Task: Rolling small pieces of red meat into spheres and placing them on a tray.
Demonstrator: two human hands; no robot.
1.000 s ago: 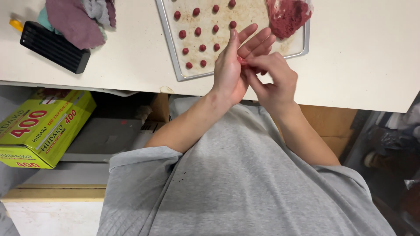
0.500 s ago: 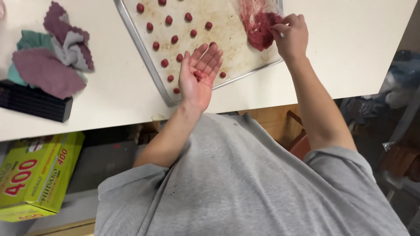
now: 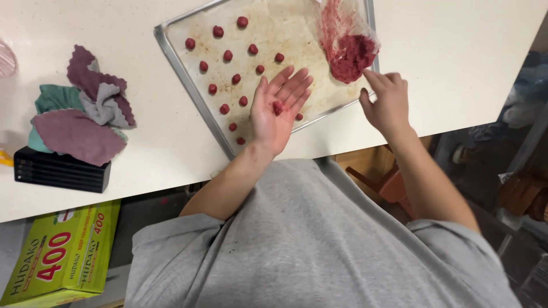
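Since half a second ago your right hand [image 3: 387, 102] has come off the lump of red minced meat [image 3: 352, 58] and now sits just beside it, near the tray's right edge, fingers loosely curled and index finger stretched toward the lump. It grips nothing that you can see; whether a pinch of meat sticks to the fingertips cannot be told.

Your left hand [image 3: 278, 111] has stayed over the lower part of the metal baking tray [image 3: 181, 68], palm up and spread flat with the fingers slightly fanned. A small piece of red meat [image 3: 278, 106] rests loose in the middle of the palm, not closed in by the fingers.

On the tray, rows of small red meatballs [image 3: 228, 56] lie apart from one another on the stained parchment, running from the top edge down to the near edge beside your left wrist. The lump of mince sits in the tray's upper right corner on crumpled clear plastic wrap [image 3: 342, 23].

To the left on the pale countertop [image 3: 142, 142], well apart from the tray, a heap of purple, grey and teal cloths [image 3: 80, 114] rests partly on a black ridged box [image 3: 60, 171]. Below the counter edge lies a yellow-green carton [image 3: 63, 251].
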